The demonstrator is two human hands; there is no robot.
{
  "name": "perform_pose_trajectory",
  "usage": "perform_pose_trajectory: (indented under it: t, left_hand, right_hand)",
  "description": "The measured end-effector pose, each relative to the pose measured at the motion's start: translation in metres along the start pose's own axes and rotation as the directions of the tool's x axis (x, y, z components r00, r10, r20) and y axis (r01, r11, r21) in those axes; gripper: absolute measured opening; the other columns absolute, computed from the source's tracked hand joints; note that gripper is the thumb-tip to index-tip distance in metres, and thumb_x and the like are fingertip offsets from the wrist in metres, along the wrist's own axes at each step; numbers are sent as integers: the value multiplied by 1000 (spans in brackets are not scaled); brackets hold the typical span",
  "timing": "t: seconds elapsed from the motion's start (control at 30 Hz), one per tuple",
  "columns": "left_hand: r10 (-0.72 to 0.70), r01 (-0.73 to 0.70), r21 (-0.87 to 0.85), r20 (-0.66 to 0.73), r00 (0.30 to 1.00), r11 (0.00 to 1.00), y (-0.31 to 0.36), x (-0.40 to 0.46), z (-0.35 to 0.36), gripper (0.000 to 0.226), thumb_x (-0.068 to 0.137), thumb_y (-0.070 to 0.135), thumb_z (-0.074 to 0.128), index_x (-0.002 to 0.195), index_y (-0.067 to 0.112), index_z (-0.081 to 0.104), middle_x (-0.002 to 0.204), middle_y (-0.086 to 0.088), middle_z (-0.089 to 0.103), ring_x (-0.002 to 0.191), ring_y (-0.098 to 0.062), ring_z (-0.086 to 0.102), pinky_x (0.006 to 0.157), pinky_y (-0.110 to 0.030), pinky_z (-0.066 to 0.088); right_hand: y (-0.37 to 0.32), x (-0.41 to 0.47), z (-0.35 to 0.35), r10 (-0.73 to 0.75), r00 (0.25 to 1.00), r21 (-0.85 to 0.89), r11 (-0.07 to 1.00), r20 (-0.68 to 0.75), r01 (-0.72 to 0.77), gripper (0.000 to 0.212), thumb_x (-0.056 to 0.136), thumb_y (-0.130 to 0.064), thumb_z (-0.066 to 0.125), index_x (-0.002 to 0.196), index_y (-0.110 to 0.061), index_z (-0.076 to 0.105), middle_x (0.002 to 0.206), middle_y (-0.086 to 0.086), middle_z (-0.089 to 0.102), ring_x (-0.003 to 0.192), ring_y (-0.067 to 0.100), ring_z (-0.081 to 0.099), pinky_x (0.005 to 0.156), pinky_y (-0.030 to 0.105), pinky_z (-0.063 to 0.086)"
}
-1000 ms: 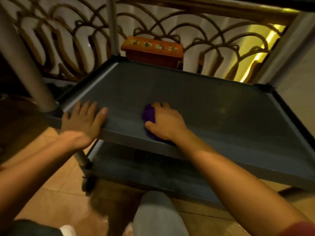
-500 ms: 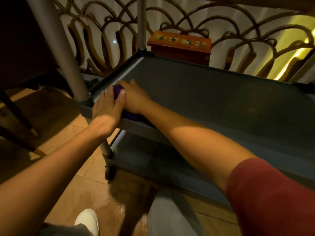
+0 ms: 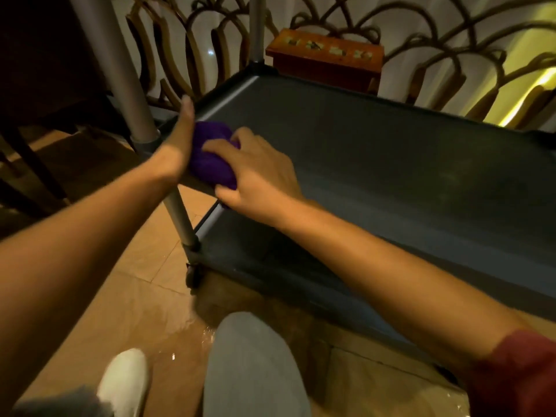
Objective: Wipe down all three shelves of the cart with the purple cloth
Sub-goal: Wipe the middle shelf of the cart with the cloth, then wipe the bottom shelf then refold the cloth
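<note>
Cloth [image 3: 210,155] sitting bunched at middle shelf [image 3: 391,164] near-left corner; I'm clamping it with right hand [image 3: 255,173], left hand [image 3: 180,139] flat, open beside. Risk: wad slipping over rim, corner staying unwiped.

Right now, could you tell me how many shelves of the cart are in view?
2: the shelf being wiped, with the purple cloth at its near-left corner, and the lower shelf beneath it. The third is out of frame.

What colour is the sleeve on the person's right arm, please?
Dark red sleeve, seen at the lower right of the head view.
</note>
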State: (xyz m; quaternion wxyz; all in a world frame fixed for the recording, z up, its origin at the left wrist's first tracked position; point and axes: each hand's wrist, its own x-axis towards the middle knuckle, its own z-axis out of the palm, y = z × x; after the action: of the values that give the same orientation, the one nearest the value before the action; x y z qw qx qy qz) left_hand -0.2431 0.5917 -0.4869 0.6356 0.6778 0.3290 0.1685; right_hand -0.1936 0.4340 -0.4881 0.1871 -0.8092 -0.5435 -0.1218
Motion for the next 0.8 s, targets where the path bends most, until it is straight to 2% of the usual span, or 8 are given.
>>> perform_pose_trajectory:
  t: [0.07,0.13,0.17,0.23,0.4,0.5,0.67,0.8]
  left_hand:
    - [27,-26,33,-4,1000,999,1,-2,-4,83,90,81,27,152,26,35,126,6,61,101,-7,59,83,-23,44]
    - [64,-64,266,7,998,962,-5,4,-2,81,93,76,25,155,24,31,151,-5,47,130,-19,50,101,-30,37]
    - [91,-100,472,42,995,876,-10,9,-2,77,97,71,23,156,21,31,156,-12,41,138,-27,44,112,-38,34]
    - [209,-178,855,84,974,488,-24,16,-2,70,103,61,16,156,17,30,159,-18,35,145,-37,34,119,-51,27]
    - [440,-272,962,236,867,20,-40,12,-1,77,97,62,6,140,17,51,136,-22,55,129,-42,47,106,-56,38]
    - [561,-322,946,245,790,39,-52,19,-5,76,100,59,8,125,12,61,126,-25,57,119,-44,52,102,-57,40]
    - [797,-559,802,189,574,211,-89,24,-13,57,103,54,29,143,15,43,159,-17,30,146,-33,26,118,-54,19]
    - [862,-720,694,360,358,9,-134,19,-21,79,98,53,44,160,12,15,167,-19,5,155,-28,-5,124,-48,-7]
  right_hand:
    - [-10,-16,-2,-69,997,-132,989,23,72,56,82,-48,72,134,-35,54,132,7,51,111,25,54,75,35,46]
    - [-11,-36,-7,-89,995,-198,975,41,95,41,84,-42,73,123,-32,61,128,7,53,106,27,56,70,35,43]
    - [-10,-47,-9,-90,994,-233,967,55,101,33,87,-39,71,117,-31,64,127,7,55,104,28,57,68,36,41]
    - [-7,-68,-8,-94,988,-319,939,124,129,23,91,-35,65,113,-28,67,130,9,55,103,30,57,67,39,43]
    - [11,-133,-18,86,987,-364,931,134,-32,33,91,-41,61,121,-28,63,134,10,55,105,31,57,74,45,53]
    - [16,-162,-22,194,978,-417,897,80,-143,39,85,-45,69,120,-28,65,126,12,59,99,32,58,72,42,53]
    - [26,-208,-16,296,955,-463,844,-24,-273,38,87,-47,61,118,-26,64,124,13,58,101,33,59,71,44,54]
    - [32,-224,8,296,940,-460,820,-170,-342,37,84,-41,68,115,-20,70,123,18,58,103,34,57,73,42,52]
